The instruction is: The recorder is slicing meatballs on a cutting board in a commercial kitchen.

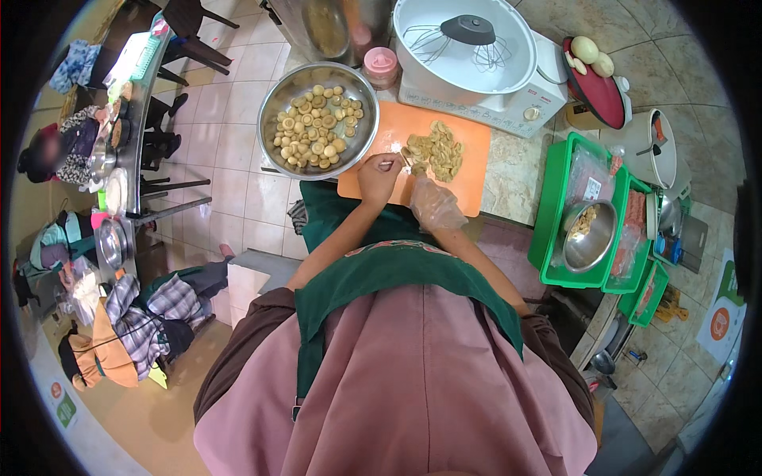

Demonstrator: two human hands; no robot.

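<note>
My bare left hand (378,178) is closed over the orange cutting board (381,128), around a thin tool that looks like a small knife; most of it is hidden. My right hand (439,205), in a clear plastic glove, has its fingertips on a mushroom (419,169) just right of the tool's tip. Beyond my hands, sliced mushrooms (443,152) lie in a pile on the board. A steel bowl (268,152) at the board's left edge holds many whole button mushrooms (306,128).
Behind the board stand a stand mixer (476,113) and a pink-lidded jar (380,66). To the right are a green basket (539,238) with a small steel bowl (601,250), and onions (584,50) on a red lid (595,101). People work at a table (138,119) on the left.
</note>
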